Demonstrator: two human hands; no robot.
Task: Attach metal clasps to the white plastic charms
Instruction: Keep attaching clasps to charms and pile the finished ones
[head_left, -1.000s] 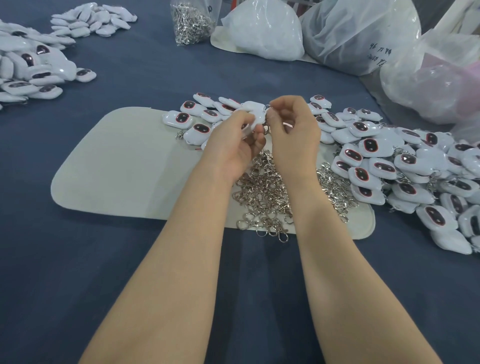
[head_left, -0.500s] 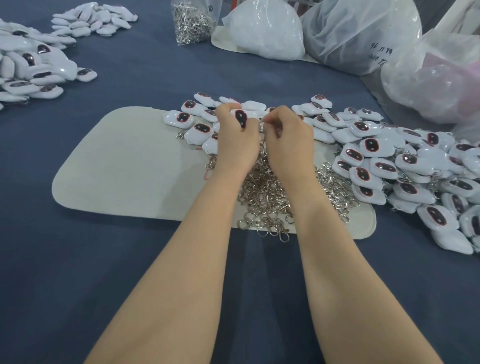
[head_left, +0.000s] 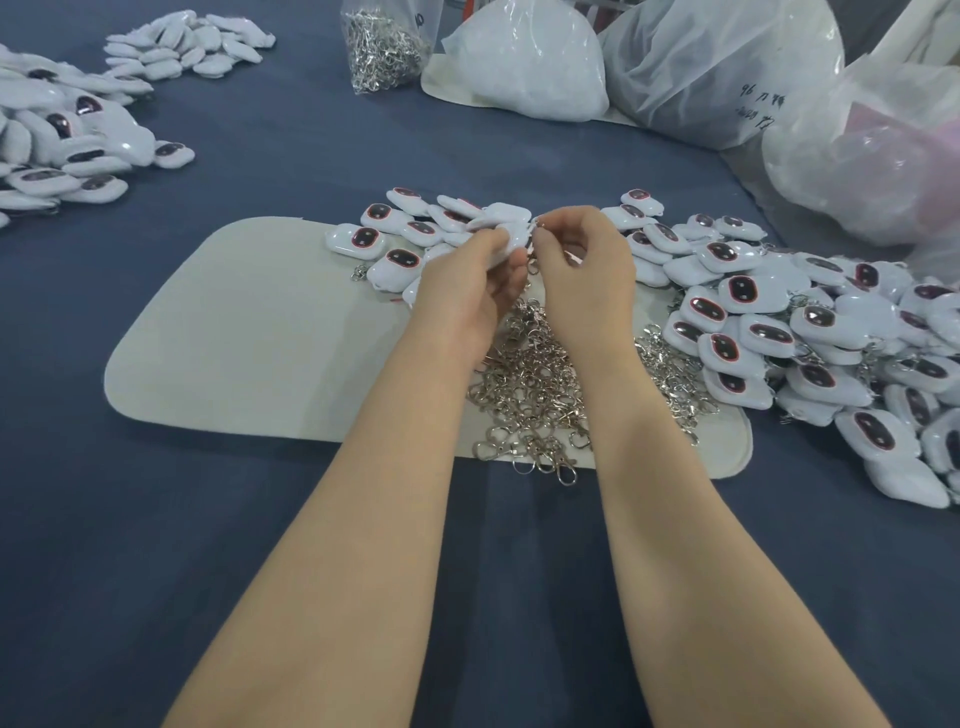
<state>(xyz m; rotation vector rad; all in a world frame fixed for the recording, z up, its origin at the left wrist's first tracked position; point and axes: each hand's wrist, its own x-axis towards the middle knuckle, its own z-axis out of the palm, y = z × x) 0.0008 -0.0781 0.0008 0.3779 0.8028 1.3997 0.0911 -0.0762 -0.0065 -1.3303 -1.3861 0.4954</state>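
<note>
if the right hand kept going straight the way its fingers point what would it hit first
Probably the charm the left hand holds; the right hand, pinching a clasp, points left at it, nearly touching, though depth is unclear.

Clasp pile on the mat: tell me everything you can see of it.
The clasp pile is a loose, tangled heap of shiny silver metal clasps with rings, lying on the near right part of the pale mat. A few hang over the mat's near edge onto the blue cloth. Both forearms cross above it and hide part; its right fringe reaches the white charms.
</note>
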